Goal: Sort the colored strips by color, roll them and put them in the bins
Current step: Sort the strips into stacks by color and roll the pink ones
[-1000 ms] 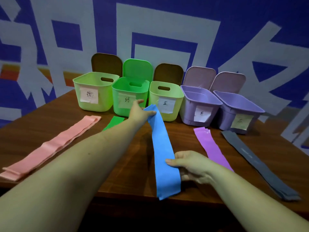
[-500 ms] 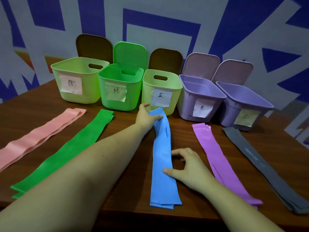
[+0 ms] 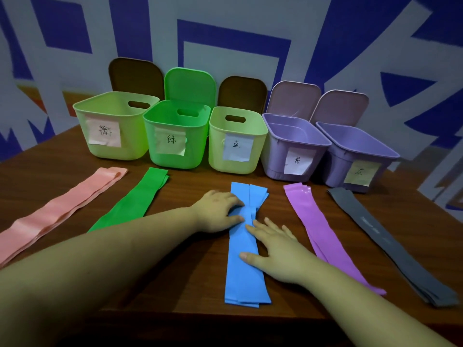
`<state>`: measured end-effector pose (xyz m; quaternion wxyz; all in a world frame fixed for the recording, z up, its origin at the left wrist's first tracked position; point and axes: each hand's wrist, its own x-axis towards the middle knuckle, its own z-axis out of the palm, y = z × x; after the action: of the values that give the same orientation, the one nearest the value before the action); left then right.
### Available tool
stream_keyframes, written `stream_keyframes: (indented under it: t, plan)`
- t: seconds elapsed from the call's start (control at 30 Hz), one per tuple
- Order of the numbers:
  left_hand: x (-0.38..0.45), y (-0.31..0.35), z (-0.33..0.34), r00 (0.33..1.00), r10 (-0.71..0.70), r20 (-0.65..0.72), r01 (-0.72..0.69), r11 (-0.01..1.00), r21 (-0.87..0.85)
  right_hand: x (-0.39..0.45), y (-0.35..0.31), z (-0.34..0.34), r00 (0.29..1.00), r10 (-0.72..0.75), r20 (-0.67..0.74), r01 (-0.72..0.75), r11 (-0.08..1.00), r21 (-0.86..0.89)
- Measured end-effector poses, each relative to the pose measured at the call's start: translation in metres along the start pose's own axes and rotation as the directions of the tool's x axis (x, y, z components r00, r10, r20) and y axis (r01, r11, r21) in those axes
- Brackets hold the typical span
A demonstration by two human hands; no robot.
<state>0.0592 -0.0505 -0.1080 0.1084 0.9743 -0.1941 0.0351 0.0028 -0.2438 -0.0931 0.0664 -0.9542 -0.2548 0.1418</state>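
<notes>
Flatly, left hand [image 3: 217, 211] and right hand [image 3: 276, 249] press open grips on smooth blue strips [image 3: 244, 246], pinched mid-length, before five plastic bins [image 3: 235, 141].

Bare table [image 3: 195, 266] between green strips [image 3: 130, 204] and blue strips [image 3: 244, 249]: my left arm lies in that lane. Narrower bare lane between blue and purple strips [image 3: 323, 234], my right hand [image 3: 275, 249] half in it. Bins [image 3: 236, 141] wall off the far edge, rims touching or nearly so, all open on top. Raised lids [image 3: 190, 83] stand behind them.
</notes>
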Motion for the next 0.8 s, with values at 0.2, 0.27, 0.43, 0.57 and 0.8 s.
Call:
stream_keyframes:
  t: [0.2,0.27,0.43,0.57,0.8]
  plan:
    - [-0.014,0.013,-0.012,0.989,-0.086,0.121,0.073,0.992,0.104,0.0,-0.009,-0.011,0.999,0.033,-0.017,-0.034,0.999,-0.036]
    - [-0.028,0.009,-0.024,0.991,-0.115,0.07,0.111,0.992,0.065,0.001,-0.018,-0.018,0.996,0.016,-0.09,-0.018,1.0,-0.018]
    - [-0.08,-0.028,-0.058,0.968,-0.242,0.062,0.234,0.965,0.117,0.013,-0.066,-0.031,0.985,-0.091,-0.145,0.096,0.995,0.025]
    - [-0.131,-0.072,-0.084,0.916,-0.382,0.119,0.365,0.92,0.143,0.037,-0.122,-0.028,0.974,-0.178,-0.138,0.185,0.982,0.043]
    - [-0.192,-0.155,-0.099,0.723,-0.675,0.146,0.68,0.733,0.023,0.086,-0.209,-0.024,0.956,-0.28,-0.091,0.28,0.96,-0.01]
